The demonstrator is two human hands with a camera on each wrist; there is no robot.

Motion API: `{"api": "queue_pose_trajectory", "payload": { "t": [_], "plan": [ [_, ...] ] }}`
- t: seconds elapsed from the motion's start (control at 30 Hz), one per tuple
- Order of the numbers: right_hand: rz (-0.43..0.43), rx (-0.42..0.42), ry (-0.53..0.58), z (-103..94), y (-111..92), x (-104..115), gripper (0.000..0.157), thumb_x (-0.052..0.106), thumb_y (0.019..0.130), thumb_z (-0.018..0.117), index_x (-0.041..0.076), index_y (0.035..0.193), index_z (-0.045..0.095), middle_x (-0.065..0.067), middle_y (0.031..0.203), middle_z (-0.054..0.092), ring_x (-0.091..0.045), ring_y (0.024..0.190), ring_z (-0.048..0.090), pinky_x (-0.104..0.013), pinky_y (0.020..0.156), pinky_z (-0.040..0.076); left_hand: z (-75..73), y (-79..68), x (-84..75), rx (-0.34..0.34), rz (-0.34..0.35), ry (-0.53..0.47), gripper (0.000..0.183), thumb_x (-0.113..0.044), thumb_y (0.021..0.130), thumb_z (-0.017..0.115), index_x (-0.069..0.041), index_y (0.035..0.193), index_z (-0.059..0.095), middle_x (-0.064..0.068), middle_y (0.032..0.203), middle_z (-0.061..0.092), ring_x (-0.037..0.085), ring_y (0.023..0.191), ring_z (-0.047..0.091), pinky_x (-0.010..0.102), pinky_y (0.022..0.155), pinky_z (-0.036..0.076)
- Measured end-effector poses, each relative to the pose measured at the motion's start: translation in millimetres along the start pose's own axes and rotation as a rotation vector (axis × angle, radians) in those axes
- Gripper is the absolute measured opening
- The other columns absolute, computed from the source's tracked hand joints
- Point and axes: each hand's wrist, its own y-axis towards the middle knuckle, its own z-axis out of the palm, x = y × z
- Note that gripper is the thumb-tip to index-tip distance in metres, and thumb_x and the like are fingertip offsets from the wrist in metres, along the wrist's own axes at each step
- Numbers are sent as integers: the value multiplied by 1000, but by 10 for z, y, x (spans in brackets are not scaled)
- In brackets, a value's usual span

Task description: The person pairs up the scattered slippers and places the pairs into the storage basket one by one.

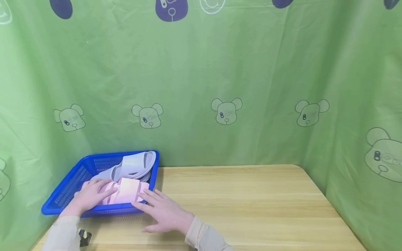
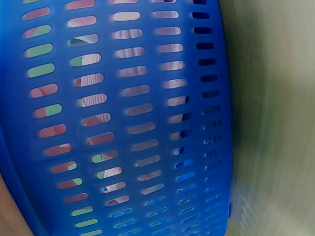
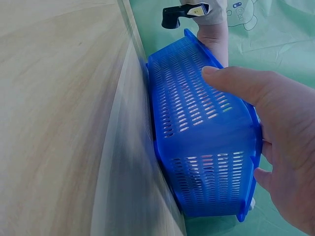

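A pair of pink slippers (image 1: 127,191) with a ribbed strap lies along the front of a blue plastic basket (image 1: 124,206). Behind them, a pair of pale grey slippers (image 1: 136,165) leans against the basket's right end. My left hand (image 1: 91,195) reaches over the front rim, its thumb and forefinger spread on the left end of the pink slippers; its other fingers are largely hidden. At the front right corner is my right hand (image 1: 164,212), fingers extended over the rim toward the pink slippers' right end. From the right wrist, the thumb (image 3: 236,81) shows outside the basket wall.
The basket stands at the left of a light wooden table (image 1: 245,202). A green curtain (image 1: 201,69) with bear heads hangs behind and along both sides. A small black device (image 1: 84,237) sits at the left wrist.
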Motion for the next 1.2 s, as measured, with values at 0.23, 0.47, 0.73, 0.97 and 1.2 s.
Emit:
{"api": "queue_pose_trajectory", "payload": {
  "t": [0.23, 0.47, 0.73, 0.97, 1.2],
  "plan": [
    [3, 5, -3, 1, 4, 6, 87, 70, 87, 50, 29, 156, 16, -4, 162, 25, -24, 151, 20, -43, 120, 23, 20, 4, 13, 21, -12, 1, 72, -64, 91, 51, -10, 138, 52, 29, 142, 45, 56, 124, 38, 86, 81, 29],
    [-3, 3, 2, 7, 2, 6, 87, 68, 88, 52, 28, 157, 16, -5, 161, 26, -24, 151, 21, -44, 121, 23, 18, 6, 23, 31, -8, 7, 71, -62, 91, 52, -9, 138, 52, 31, 140, 46, 60, 122, 40, 84, 79, 32],
    [-4, 1, 9, 15, 3, 9, 88, 67, 87, 54, 28, 157, 16, -5, 161, 27, -25, 151, 21, -45, 121, 23, 21, 4, 19, 15, -1, 8, 71, -62, 91, 52, -9, 137, 53, 30, 140, 48, 59, 123, 41, 83, 82, 33],
    [-2, -5, 10, 20, 6, -1, 89, 66, 86, 56, 28, 157, 16, -5, 161, 27, -25, 151, 21, -45, 120, 23, 23, 19, 18, -43, -28, 21, 72, -65, 90, 49, -11, 137, 54, 28, 144, 44, 57, 126, 38, 83, 86, 32],
    [2, 0, 15, 18, 10, -1, 89, 66, 86, 56, 28, 156, 17, -5, 161, 27, -24, 151, 20, -45, 121, 23, 22, -4, 16, -127, -48, 17, 73, -67, 90, 49, -10, 136, 55, 26, 142, 48, 53, 128, 39, 79, 91, 31]
  ]
}}
